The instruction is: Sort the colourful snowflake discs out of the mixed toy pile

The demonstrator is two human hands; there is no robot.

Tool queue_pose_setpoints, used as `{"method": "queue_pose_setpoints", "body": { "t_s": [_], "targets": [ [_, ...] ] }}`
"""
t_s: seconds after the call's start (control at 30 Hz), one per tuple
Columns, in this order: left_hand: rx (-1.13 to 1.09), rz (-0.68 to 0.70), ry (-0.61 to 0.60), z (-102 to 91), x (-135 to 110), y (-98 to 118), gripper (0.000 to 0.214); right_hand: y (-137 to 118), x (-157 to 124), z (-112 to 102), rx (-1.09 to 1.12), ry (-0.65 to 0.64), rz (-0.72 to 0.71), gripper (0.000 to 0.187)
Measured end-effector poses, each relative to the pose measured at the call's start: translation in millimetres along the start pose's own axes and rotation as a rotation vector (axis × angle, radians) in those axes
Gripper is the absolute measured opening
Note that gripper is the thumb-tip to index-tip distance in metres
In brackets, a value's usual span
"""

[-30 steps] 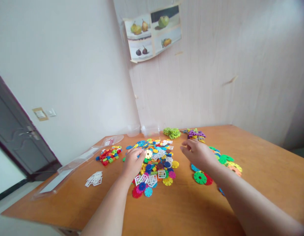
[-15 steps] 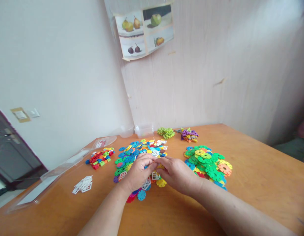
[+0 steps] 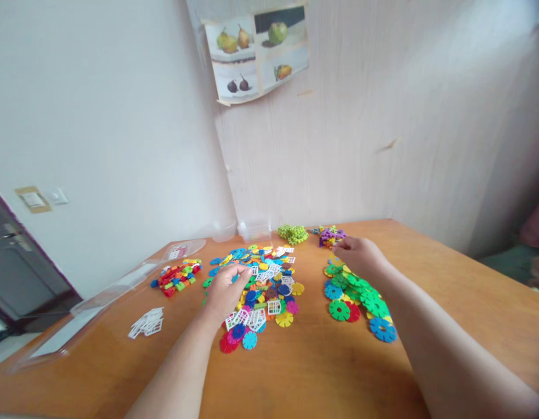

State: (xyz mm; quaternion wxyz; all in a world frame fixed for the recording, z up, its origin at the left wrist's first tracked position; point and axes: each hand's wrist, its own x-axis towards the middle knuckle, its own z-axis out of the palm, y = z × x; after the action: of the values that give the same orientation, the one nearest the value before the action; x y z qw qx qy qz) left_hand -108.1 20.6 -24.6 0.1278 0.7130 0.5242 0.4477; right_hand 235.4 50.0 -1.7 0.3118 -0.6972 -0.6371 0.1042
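My left hand [image 3: 228,291] is above the left side of a mixed heap of notched plastic discs [image 3: 284,319]. Its thumb and fingers are pressed together; whatever they hold cannot be made out. Among the discs lie white lattice window pieces [image 3: 256,319]. Further back on the right, my right hand [image 3: 359,253] reaches to the near edge of a small pile of purple and yellow pieces [image 3: 331,235]. Its fingers are closed, and their tips hide anything between them. Beneath my right forearm and wrist spreads a pile of larger green, blue and yellow discs [image 3: 361,294].
On the wooden table [image 3: 295,378] are red and multicoloured blocks [image 3: 177,278], a stack of white lattice pieces [image 3: 147,323] and light-green pieces [image 3: 293,234]. Clear plastic containers [image 3: 255,231] stand by the wall, and a long clear lid [image 3: 103,302] lies along the left edge.
My hands were together over the middle heap and have parted. The right has moved back and right to the purple pieces; the left has shifted slightly left.
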Motion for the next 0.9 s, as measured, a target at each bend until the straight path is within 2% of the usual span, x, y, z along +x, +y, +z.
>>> {"method": "queue_pose_setpoints", "body": {
  "t_s": [0.1, 0.2, 0.37, 0.57, 0.77, 0.9],
  "targets": [
    [0.011, -0.082, 0.052, -5.7, 2, -10, 0.038, 21, 10, -5, -0.035, -0.019, 0.094, 0.020],
    [0.043, -0.138, 0.081, -11.5, 3, -16, 0.040, 30, 13, -7, -0.071, -0.052, 0.153, 0.020],
    [0.058, -0.205, 0.097, -20.5, 5, -25, 0.042, 31, 13, -10, -0.139, -0.093, 0.202, 0.022],
    [0.059, -0.265, 0.085, -25.4, 7, -37, 0.046, 22, 6, -16, -0.218, -0.085, 0.292, 0.030],
    [0.000, -0.278, 0.071, -29.3, 6, -34, 0.043, 15, 1, -18, -0.253, -0.095, 0.257, 0.031],
    [0.066, -0.293, -0.012, -33.0, 3, -31, 0.032, 12, 0, -14, -0.271, -0.101, 0.172, 0.029]
  ]
}}
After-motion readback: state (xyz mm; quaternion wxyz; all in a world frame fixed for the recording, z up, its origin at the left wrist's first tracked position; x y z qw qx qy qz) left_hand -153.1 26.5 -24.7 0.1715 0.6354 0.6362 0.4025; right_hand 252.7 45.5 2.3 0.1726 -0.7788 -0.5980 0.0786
